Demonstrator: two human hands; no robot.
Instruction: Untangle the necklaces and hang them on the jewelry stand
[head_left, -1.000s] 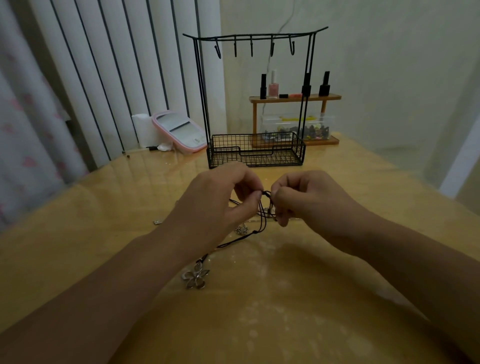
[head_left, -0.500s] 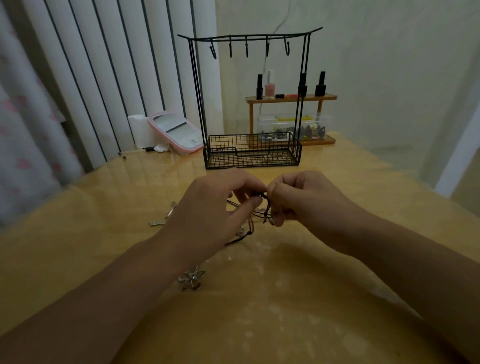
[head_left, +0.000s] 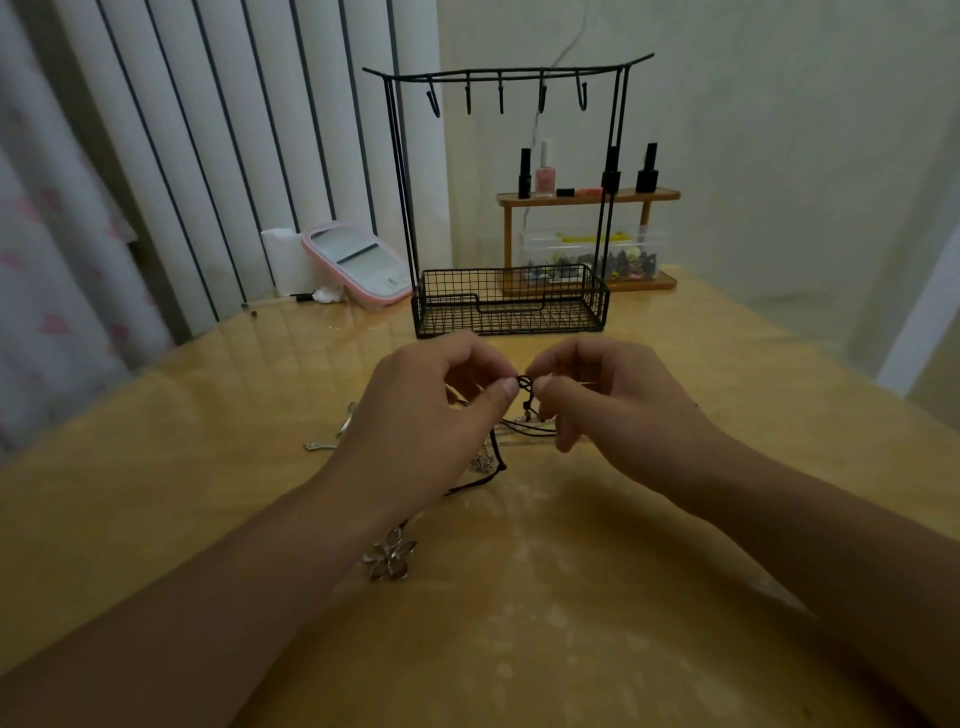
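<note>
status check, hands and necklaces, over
Left hand and right hand both pinching black cord knot. Stand hooks bare. Silver chain tangled in.

Your hands (head_left: 431, 410) (head_left: 618, 410) sit just short of the jewelry stand (head_left: 509, 208); its wire basket (head_left: 511, 306) blocks straight ahead at table level. Between its posts, under the hooks (head_left: 501, 98), the gap is open. Beyond-right: shelf (head_left: 587, 196) with bottles. Beyond-left: pink case (head_left: 358, 265). Table (head_left: 727, 374) to your right is bare. Pendant (head_left: 389, 558) lies beside your left wrist.
</note>
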